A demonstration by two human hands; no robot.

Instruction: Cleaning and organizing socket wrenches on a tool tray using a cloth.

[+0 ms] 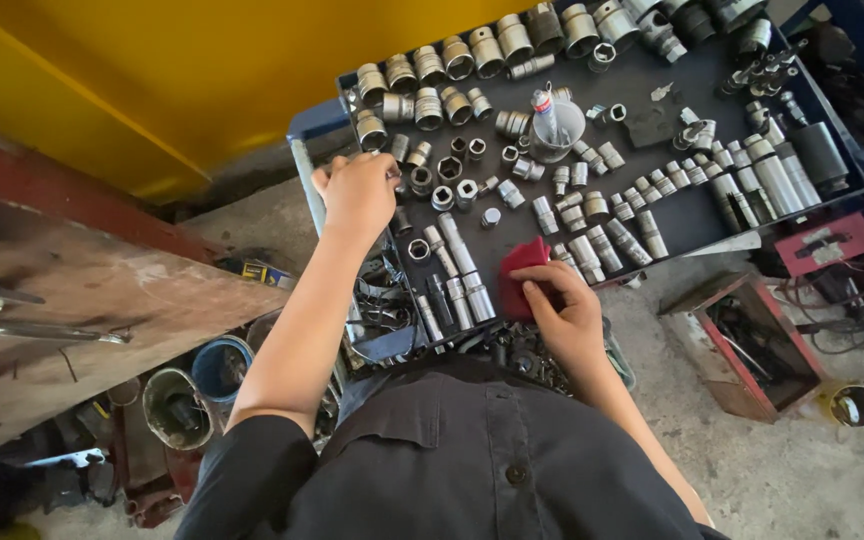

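1. Workshop floor, concrete and cluttered, with a dark tray (672, 215) full of steel sockets (592, 215).
2. Left hand (357, 190) reaches to the tray's left edge, fingers curled over small sockets there; whether it grips one, I cannot tell.
3. Right hand (567, 310) presses a red rag (520, 270) on the near edge, fingers closed on it.
4. Wiping likely goes best one socket at a time, lifted clear so the rows stay in order.

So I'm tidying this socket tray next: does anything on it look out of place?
Yes. A clear cup with a small tube stands among the sockets in the dark tray, the only non-metal item there besides the red cloth under the right hand. The left hand rests on the sockets at the tray's left edge.
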